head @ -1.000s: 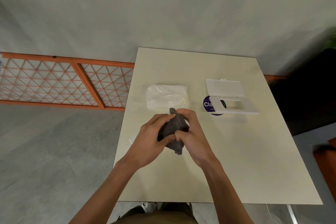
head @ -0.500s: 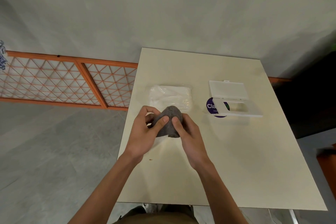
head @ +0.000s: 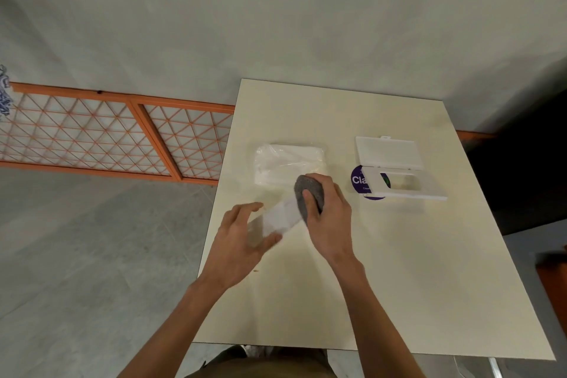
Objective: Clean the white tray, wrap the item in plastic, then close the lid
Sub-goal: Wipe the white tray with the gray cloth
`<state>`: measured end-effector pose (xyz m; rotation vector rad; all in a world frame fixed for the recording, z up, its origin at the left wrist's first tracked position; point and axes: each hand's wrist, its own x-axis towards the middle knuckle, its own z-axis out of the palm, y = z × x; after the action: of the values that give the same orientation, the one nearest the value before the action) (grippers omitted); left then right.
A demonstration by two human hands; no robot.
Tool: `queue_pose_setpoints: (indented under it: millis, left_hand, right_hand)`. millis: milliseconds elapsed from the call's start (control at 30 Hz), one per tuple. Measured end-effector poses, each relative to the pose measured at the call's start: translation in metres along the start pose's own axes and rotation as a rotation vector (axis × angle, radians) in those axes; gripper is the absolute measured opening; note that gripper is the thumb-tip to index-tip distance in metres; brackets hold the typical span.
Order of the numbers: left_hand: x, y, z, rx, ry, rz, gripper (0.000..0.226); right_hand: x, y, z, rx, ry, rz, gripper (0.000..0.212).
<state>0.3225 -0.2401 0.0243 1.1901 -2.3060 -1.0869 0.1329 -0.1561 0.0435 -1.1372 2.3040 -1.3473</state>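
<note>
My left hand (head: 242, 239) holds a small flat white tray (head: 277, 218) by its near end, just above the table; the tray is blurred. My right hand (head: 329, 218) grips a wadded grey cloth (head: 308, 193) and presses it on the tray's far end. A white pad in clear plastic (head: 288, 161) lies flat on the table just beyond the cloth. To the right sits a white frame (head: 429, 190) with an oval opening. Its hinged lid (head: 388, 152) is folded open behind it. Under the frame a purple pack (head: 357, 179) shows at the left.
The cream table (head: 399, 270) ends close to my body and drops to a grey floor on the left. An orange lattice panel (head: 122, 135) lies on that floor. A dark object (head: 527, 163) stands off the table's right edge.
Both hands were bunching the grey cloth. Now the left hand has let go of it and holds the white tray, while the right hand keeps the cloth against the tray.
</note>
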Motion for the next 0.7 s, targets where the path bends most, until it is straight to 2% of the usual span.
queue_pose_setpoints:
  millis: [67,167,233,300,333,433,567,633,700]
  left_hand:
    - [-0.009,-0.009,0.003,0.026,-0.072,-0.061,0.083]
    - [-0.013,-0.016,0.006,0.055,-0.055,-0.089,0.078]
    - [-0.013,-0.018,0.008,0.056,-0.028,-0.095,0.075]
    - [-0.013,-0.017,0.008,0.046,-0.014,-0.097,0.074]
    - [-0.012,-0.016,0.008,0.048,-0.012,-0.091,0.073]
    - [-0.009,-0.021,0.010,0.093,-0.018,-0.017,0.072]
    - [-0.008,-0.029,0.015,0.097,0.000,0.016,0.070]
    - [-0.009,-0.026,0.014,0.073,0.023,0.013,0.071]
    - [-0.009,-0.022,0.012,0.043,0.040,-0.022,0.072]
  right_hand:
    - [0.005,0.015,0.007,-0.140,-0.037,-0.031,0.032]
    - [0.005,0.026,0.020,-0.306,-0.068,-0.128,0.032]
    - [0.002,0.025,0.027,-0.437,-0.020,-0.231,0.035]
    - [-0.008,0.022,0.037,-0.641,0.017,-0.399,0.050]
    - [-0.016,0.022,0.045,-0.682,-0.020,-0.435,0.057]
    - [-0.049,0.020,0.072,-0.670,-0.169,-0.443,0.057]
    - [-0.058,0.027,0.079,-0.676,-0.249,-0.465,0.049]
    - [-0.044,0.020,0.064,-0.662,-0.181,-0.484,0.051]
    - [-0.027,0.012,0.046,-0.595,-0.020,-0.494,0.050]
